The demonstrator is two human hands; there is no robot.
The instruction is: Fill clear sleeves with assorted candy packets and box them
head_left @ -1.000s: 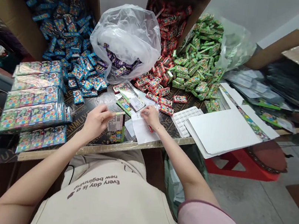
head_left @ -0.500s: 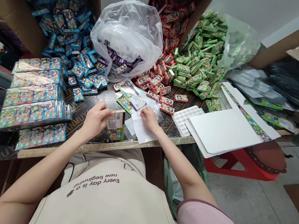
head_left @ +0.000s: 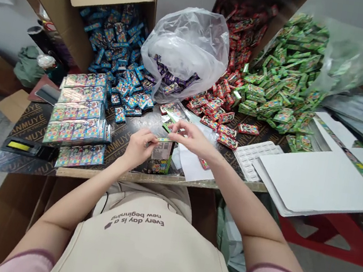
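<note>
My left hand (head_left: 140,149) pinches the top edge of a flat printed packet (head_left: 161,152). The packet stands upright near the table's front edge, with a barcode label, dark lower part and green side facing me. My right hand (head_left: 194,140) is at the packet's upper right corner, thumb and forefinger bent together there. Whatever is between those fingertips is too small to make out. Under the right wrist lies a white paper sheet (head_left: 191,162). Behind the hands, another green printed card (head_left: 166,125) is partly covered by the right fingers.
Stacked wrapped packs (head_left: 77,113) stand at left beside a black tool with a yellow strip (head_left: 28,147). Blue boxes (head_left: 113,44), a clear bag (head_left: 190,32) holding purple ones, red boxes (head_left: 218,107) and green boxes (head_left: 270,90) line the back. At right are white cards (head_left: 325,175) and a sticker sheet (head_left: 255,158).
My right hand has left the white paper sheet and come to the packet's top corner. My left hand still holds the packet. The camera view has swung left.
</note>
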